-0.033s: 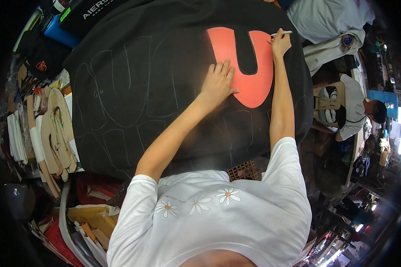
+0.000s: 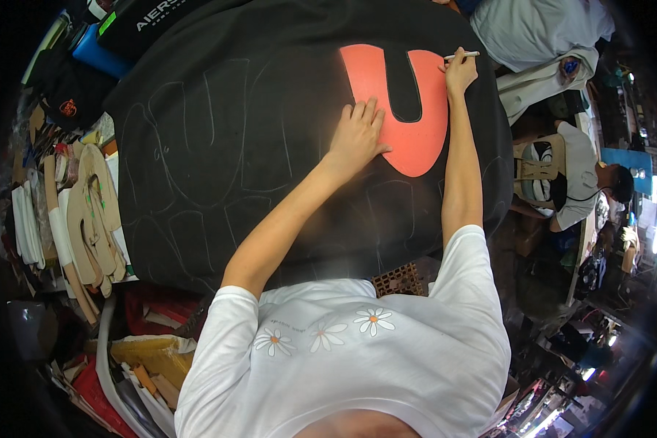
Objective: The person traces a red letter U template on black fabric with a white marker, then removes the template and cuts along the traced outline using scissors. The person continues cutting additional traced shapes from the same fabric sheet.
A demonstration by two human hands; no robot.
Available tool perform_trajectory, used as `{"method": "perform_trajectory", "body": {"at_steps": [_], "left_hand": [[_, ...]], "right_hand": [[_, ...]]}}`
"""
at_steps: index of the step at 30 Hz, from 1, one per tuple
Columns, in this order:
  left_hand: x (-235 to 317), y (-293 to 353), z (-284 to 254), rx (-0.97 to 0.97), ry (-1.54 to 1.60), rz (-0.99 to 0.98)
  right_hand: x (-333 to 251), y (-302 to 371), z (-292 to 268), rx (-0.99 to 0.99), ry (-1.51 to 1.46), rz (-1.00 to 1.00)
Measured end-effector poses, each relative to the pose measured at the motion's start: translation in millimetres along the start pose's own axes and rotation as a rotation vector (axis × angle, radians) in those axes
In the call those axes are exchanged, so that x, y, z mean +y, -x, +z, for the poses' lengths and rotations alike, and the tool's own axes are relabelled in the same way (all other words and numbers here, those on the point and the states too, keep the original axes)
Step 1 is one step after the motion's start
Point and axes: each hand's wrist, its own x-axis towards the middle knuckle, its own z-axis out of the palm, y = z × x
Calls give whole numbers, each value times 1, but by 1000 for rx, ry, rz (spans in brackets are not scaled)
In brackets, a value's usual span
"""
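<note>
A coral-coloured, U-shaped flat pattern piece (image 2: 418, 150) lies on black cloth (image 2: 314, 233) spread over the table. My left hand (image 2: 356, 135) rests on the piece's left side, its fingers spread and pressing flat. Closed round a slim white pen (image 2: 472, 53), my right hand (image 2: 460, 73) is at the upper right edge of the piece. The pen's tip is too small to make out. Thin pale outlines of similar curved shapes are drawn over the cloth on the left and nearer to me.
Beige cut pieces and rolls (image 2: 93, 212) are stacked left of the table. A black box (image 2: 142, 29) and a blue object (image 2: 98, 52) stand at the far left. Pale fabric (image 2: 540, 33) is heaped at the far right. Another person (image 2: 580, 175) sits off to the right.
</note>
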Motion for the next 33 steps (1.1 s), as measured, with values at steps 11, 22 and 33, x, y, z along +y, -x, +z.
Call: {"method": "perform_trajectory", "body": {"at_steps": [11,22,33], "left_hand": [[-2,1,0,19,-14,29],[-4,-1,-7,1,-35,46],[-81,-81,-11,-365,420,-40]], "right_hand": [[-30,73,-78,-247,404,-381],[-97,227,-142,-454,475,-94],[-109,196,-41,-751,33,27]]}}
